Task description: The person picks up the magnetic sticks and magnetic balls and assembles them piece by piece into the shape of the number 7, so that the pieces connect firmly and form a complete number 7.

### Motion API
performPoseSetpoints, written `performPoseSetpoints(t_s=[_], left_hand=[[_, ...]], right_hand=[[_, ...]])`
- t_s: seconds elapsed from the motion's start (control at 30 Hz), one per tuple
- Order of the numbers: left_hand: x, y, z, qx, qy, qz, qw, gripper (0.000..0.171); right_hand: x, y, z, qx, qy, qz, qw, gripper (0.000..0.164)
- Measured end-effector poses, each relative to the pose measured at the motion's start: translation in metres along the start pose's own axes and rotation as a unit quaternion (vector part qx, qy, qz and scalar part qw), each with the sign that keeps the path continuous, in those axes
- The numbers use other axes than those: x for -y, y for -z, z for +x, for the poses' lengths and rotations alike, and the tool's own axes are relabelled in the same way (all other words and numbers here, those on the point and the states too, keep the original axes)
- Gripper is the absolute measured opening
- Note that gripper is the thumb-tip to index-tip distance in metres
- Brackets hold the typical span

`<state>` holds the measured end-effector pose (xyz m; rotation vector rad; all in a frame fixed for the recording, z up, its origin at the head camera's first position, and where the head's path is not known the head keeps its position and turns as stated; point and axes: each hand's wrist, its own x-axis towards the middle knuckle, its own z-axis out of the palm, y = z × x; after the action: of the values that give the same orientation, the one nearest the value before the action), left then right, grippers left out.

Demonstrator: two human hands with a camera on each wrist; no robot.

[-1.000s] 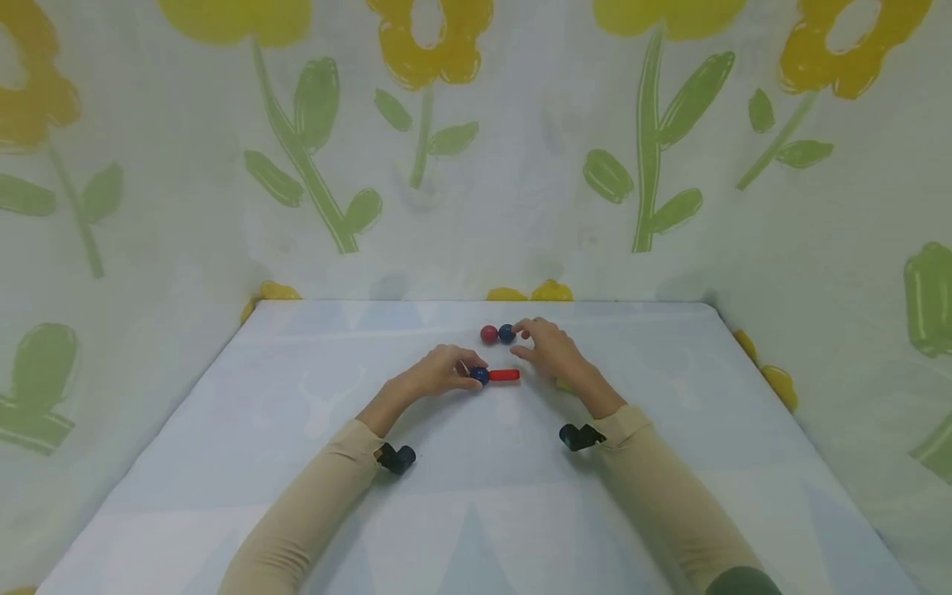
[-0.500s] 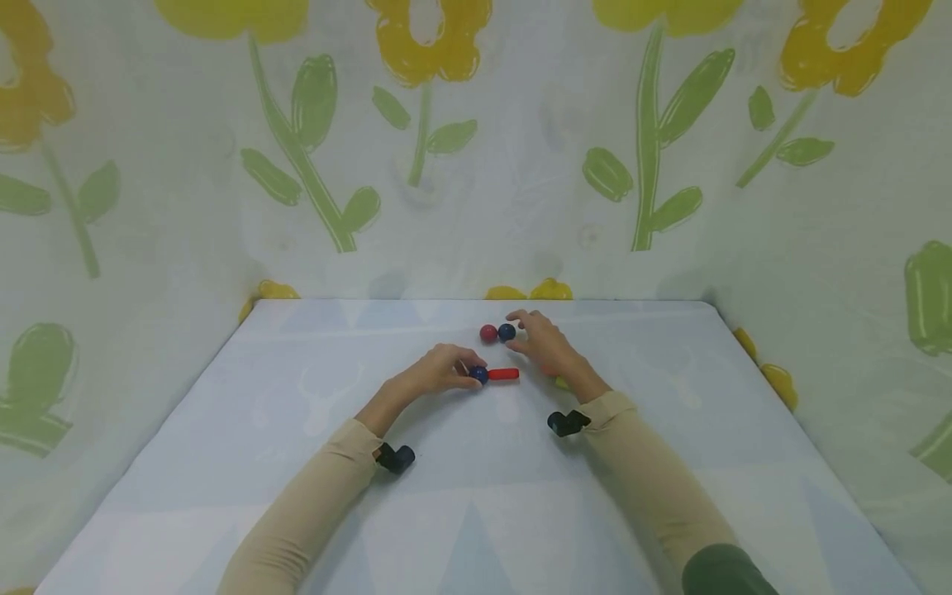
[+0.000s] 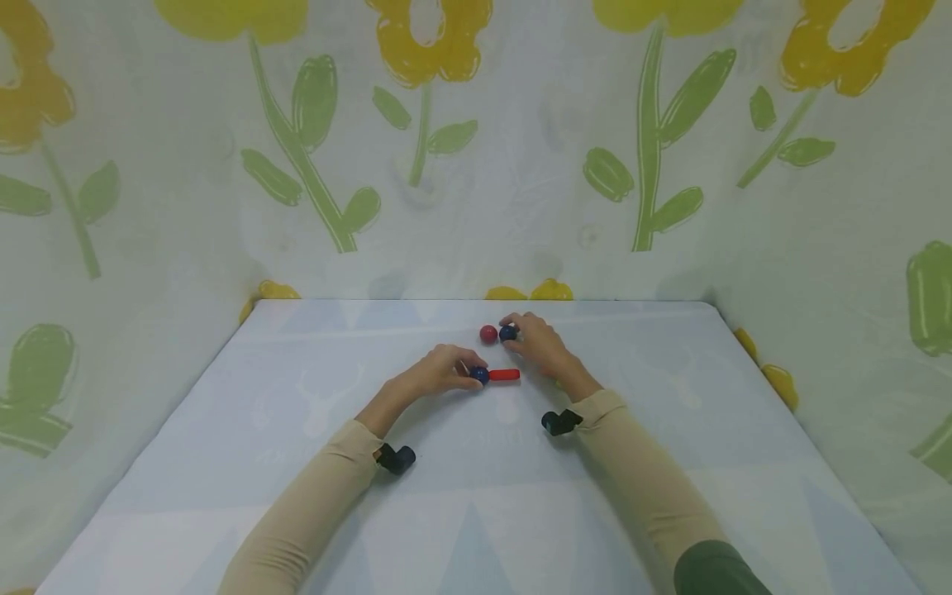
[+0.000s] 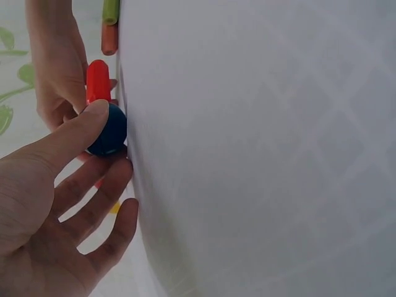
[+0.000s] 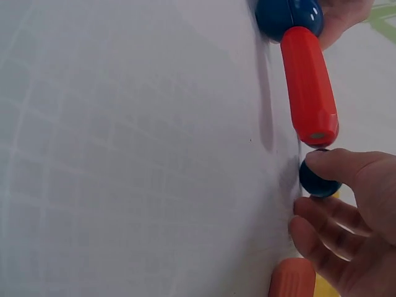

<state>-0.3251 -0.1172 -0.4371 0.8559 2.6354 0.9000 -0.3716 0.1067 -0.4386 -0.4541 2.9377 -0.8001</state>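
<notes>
My left hand [image 3: 442, 369] pinches a dark blue ball [image 3: 479, 375] between thumb and fingertips. A red rod [image 3: 505, 374] is joined to that ball and points right, as the right wrist view also shows. Further back, my right hand [image 3: 541, 343] has its thumb and fingers round a second dark blue ball [image 3: 508, 333]. A red ball [image 3: 488, 334] lies just left of this second ball, a narrow gap apart. In the right wrist view the thumb rests on the second blue ball [image 5: 319, 180], with the red rod's free end [image 5: 316, 135] close by.
In the left wrist view, an orange rod [image 4: 109, 38] and a green rod [image 4: 111, 11] lie end to end beyond the red rod. My right arm mostly covers them in the head view. Flowered cloth walls [image 3: 521, 165] stand behind the pale table [image 3: 416, 529].
My right hand has moved left and its fingers have closed round the second blue ball. That ball now sits slightly apart from the red ball. The left hand has stayed still.
</notes>
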Motion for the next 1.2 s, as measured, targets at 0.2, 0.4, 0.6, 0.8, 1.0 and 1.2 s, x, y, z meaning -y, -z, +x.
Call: performPoseSetpoints(t_s=[0.2, 0.4, 0.6, 0.8, 1.0, 1.2], left_hand=[[-0.003, 0.002, -0.001, -0.002, -0.005, 0.004, 1.0, 0.036], [-0.001, 0.002, 0.001, -0.002, -0.005, 0.003, 1.0, 0.036], [-0.001, 0.001, 0.001, 0.001, -0.003, 0.002, 1.0, 0.036], [-0.002, 0.002, 0.0, 0.001, -0.007, 0.002, 1.0, 0.035], [-0.003, 0.001, -0.002, 0.0, -0.006, 0.003, 1.0, 0.035], [-0.002, 0.002, -0.003, -0.001, -0.009, 0.002, 1.0, 0.034]], right_hand=[[0.0, 0.0, 0.001, -0.002, -0.005, 0.0, 1.0, 0.041], [0.003, 0.001, 0.0, 0.002, -0.022, 0.008, 1.0, 0.042], [0.005, 0.002, -0.002, 0.007, -0.032, 0.012, 0.999, 0.043], [0.005, 0.001, -0.005, 0.002, -0.034, 0.009, 0.999, 0.043], [0.005, 0.002, -0.009, 0.001, -0.03, 0.007, 1.0, 0.043], [0.003, 0.002, -0.011, -0.002, -0.022, 0.005, 1.0, 0.042]])
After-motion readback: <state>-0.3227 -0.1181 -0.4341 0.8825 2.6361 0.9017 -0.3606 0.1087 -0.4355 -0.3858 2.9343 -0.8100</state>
